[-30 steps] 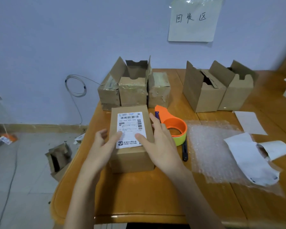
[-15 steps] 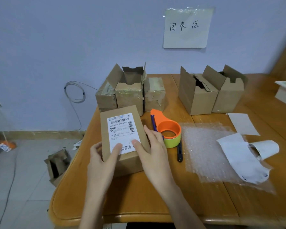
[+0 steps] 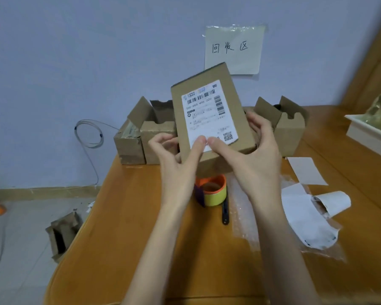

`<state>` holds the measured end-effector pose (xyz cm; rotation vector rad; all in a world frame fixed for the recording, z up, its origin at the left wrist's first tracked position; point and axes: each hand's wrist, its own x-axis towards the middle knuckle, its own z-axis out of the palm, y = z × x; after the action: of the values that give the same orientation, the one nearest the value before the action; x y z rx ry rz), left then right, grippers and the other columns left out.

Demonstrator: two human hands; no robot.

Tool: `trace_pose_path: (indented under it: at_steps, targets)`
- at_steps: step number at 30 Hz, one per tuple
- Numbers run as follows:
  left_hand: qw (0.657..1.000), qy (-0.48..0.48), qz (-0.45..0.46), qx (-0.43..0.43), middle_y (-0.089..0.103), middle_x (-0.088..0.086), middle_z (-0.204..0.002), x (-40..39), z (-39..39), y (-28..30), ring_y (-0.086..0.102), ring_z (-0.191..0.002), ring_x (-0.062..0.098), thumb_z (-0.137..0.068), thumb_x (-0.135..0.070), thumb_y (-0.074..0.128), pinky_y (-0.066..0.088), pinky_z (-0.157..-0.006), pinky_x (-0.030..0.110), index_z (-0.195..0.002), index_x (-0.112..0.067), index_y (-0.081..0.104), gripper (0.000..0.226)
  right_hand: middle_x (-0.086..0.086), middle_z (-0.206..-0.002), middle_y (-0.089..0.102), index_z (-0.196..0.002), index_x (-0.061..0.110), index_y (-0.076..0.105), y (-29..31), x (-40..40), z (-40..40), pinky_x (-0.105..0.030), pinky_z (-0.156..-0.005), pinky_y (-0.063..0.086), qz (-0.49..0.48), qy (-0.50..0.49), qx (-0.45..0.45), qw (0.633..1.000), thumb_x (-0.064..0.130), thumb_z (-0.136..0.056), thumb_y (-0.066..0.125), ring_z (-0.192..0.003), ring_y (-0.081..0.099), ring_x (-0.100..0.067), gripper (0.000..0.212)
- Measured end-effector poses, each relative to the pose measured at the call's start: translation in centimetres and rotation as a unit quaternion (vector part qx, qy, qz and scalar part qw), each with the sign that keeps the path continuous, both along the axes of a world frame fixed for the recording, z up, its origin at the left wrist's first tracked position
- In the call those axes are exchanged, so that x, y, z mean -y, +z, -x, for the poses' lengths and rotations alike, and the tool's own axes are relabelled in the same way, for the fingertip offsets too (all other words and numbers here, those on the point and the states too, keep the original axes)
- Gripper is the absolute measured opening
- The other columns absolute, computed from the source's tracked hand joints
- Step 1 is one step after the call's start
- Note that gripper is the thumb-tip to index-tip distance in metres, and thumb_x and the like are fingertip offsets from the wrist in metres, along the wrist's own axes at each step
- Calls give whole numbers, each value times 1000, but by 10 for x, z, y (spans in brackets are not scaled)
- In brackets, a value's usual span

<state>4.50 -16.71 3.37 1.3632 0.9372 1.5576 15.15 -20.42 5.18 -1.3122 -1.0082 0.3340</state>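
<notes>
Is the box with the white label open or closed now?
Closed: no flap of the box stands up, and its labelled face is flat. The left hand and right hand hold it tilted above the table.

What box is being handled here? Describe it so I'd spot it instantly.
Look just below the paper sign on the wall, above the wooden table. There the left hand and right hand hold a closed cardboard box off the table. Unlike the bare boxes behind it, it carries a white shipping label with barcodes.
</notes>
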Motion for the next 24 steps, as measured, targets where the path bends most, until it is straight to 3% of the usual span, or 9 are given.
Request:
trace_pose_path:
  at_steps: [2, 3, 6, 9, 12, 15, 17, 21, 24]
  targets:
    - [999, -21, -30, -5, 53, 6, -118, -20, -24, 4, 56, -99, -8, -93, -24, 62, 43, -77, 9, -109, -26, 34, 33, 23, -116, 60, -125, 37, 52, 9, -17, -17, -32, -97, 47, -24, -63, 28, 997, 45, -57, 83, -120, 50, -4, 76]
    - [999, -30, -35, -22, 53, 7, -122, -30, -32, 1, 54, -110, 5, -92, -34, 60, 45, -86, 18, -107, -35, 35, 29, 25, -112, 57, -126, 36, 53, 11, -27, -23, -34, -98, 47, -25, -85, 42, 995, 45, -56, 82, -122, 48, -7, 76]
    - [994, -56, 20, -94, 54, 1, -118, -59, -55, -12, 51, -115, 25, -88, -52, 50, 44, -97, 43, -97, -50, 38, 15, 26, -110, 51, -131, 36, 53, 7, -52, -37, -34, -107, 35, 1, -126, 90, 988, 42, -57, 82, -126, 37, -6, 79]
    - [988, -78, 107, -77, 55, -7, -104, -77, -71, -19, 55, -103, 16, -99, -34, 44, 44, -80, 30, -104, -38, 42, 7, 12, -131, 56, -134, 34, 52, -7, -76, -40, -40, -110, 26, 45, -171, 172, 969, 43, -60, 80, -130, 35, -12, 79]
    - [975, -102, 192, -45, 55, -9, -90, -96, -78, -24, 53, -79, 4, -101, -26, 44, 38, -62, 21, -111, -25, 47, 10, 13, -137, 54, -134, 32, 53, -21, -97, -43, -42, -109, 24, 59, -213, 224, 949, 45, -61, 79, -130, 37, -13, 78]
    - [964, -116, 233, -59, 51, -2, -74, -115, -80, -29, 50, -68, 11, -98, -17, 45, 42, -64, 27, -106, -21, 54, 13, 16, -142, 50, -132, 30, 55, -34, -114, -48, -41, -107, 24, 61, -241, 275, 929, 43, -64, 79, -130, 39, -13, 74]
    - [959, -116, 250, -64, 56, 3, -78, -123, -82, -29, 51, -69, 15, -98, -14, 44, 44, -64, 27, -109, -13, 60, 19, 15, -140, 52, -130, 30, 56, -43, -126, -50, -44, -107, 25, 58, -256, 298, 918, 38, -64, 80, -130, 41, -14, 71]
    - [949, -114, 288, -65, 61, 2, -79, -136, -86, -25, 56, -68, 14, -101, -27, 40, 44, -53, 23, -91, -15, 63, 28, 10, -137, 56, -123, 28, 62, -61, -149, -51, -48, -105, 27, 61, -258, 346, 900, 30, -64, 83, -127, 45, -17, 63]
    - [948, -104, 296, -60, 60, -2, -77, -148, -90, -24, 55, -69, 12, -103, -36, 36, 44, -58, 25, -84, -20, 60, 35, 8, -139, 55, -124, 26, 62, -72, -163, -53, -47, -106, 25, 76, -239, 369, 895, 24, -65, 82, -129, 45, -19, 62]
